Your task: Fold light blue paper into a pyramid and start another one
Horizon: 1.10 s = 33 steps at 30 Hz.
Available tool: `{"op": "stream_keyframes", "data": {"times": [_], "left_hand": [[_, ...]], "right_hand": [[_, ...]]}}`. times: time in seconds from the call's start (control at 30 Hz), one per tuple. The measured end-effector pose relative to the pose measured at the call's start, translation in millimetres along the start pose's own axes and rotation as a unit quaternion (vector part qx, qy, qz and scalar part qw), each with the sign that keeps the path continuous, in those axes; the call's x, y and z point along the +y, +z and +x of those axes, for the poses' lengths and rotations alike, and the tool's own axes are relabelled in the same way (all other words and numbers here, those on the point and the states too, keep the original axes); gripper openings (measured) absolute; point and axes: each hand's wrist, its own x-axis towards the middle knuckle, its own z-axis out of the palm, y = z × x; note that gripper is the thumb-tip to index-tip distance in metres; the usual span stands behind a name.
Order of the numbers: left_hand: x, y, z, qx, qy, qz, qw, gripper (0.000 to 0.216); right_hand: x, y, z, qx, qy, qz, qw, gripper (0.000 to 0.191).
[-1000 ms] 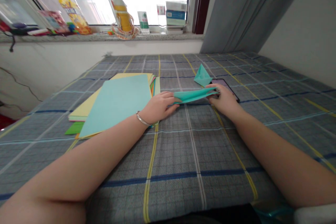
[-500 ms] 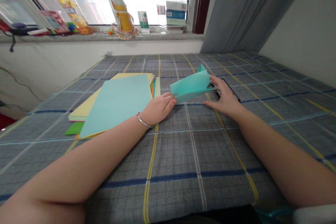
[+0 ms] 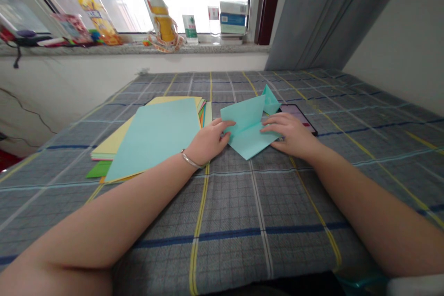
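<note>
A turquoise sheet of paper (image 3: 244, 113) stands partly opened along a crease, its back half raised and its front half angled toward me. My left hand (image 3: 213, 141) pinches its left edge between thumb and fingers. At the right edge, my right hand (image 3: 291, 134) has its fingers on the inner face and the thumb underneath. Behind the sheet sits a small folded turquoise paper piece (image 3: 270, 99) with a pointed top. A phone (image 3: 300, 118) lies beyond my right hand, partly covered by it. On my left wrist is a silver bracelet (image 3: 190, 160).
Left of my hands is a stack of coloured paper (image 3: 159, 136), light blue on top. A plaid cloth (image 3: 229, 222) covers the surface. Along the windowsill (image 3: 132, 48) stand bottles, a yellow flask (image 3: 164, 25) and boxes (image 3: 233, 18). A grey curtain (image 3: 315, 14) hangs at the right.
The turquoise sheet has opened from a nearly closed fold, its front half swinging down toward me. My right hand has shifted slightly inward and down, uncovering more of the folded piece and the phone.
</note>
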Motion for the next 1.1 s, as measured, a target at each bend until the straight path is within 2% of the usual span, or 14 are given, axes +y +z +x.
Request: {"op": "stream_keyframes", "data": {"times": [0.1,0.3,0.5,0.6,0.7,0.8,0.93,1.03,1.1], "left_hand": [[-2,3,0,0.002,0.005,-0.021,1.000,0.036],[2,3,2,-0.014,-0.013,-0.081,0.997,0.038],[5,2,1,-0.008,-0.039,-0.104,0.994,0.035],[7,1,1,-0.029,-0.063,-0.156,0.985,0.033],[7,1,1,-0.060,-0.085,-0.234,0.967,0.031],[7,1,0,-0.074,-0.088,-0.275,0.955,0.028],[8,-1,-1,-0.075,-0.055,-0.215,0.972,0.029],[9,-1,-3,-0.004,-0.003,-0.115,0.993,0.035],[9,1,-4,0.050,0.024,-0.066,0.996,0.040]], "right_hand": [[-12,3,2,-0.049,-0.038,0.000,0.998,0.035],[-30,10,3,-0.100,-0.081,0.028,0.991,0.053],[-25,12,-1,-0.156,-0.064,0.092,0.981,0.057],[-23,10,-2,-0.166,-0.065,0.102,0.979,0.063],[-25,4,-1,-0.177,-0.064,0.103,0.977,0.061],[-29,-4,0,-0.175,-0.046,0.122,0.976,0.045],[-33,-13,1,-0.167,-0.009,0.191,0.967,0.025],[-32,-14,1,-0.168,0.019,0.226,0.959,0.022],[-31,-12,1,-0.165,0.043,0.240,0.956,0.021]]}}
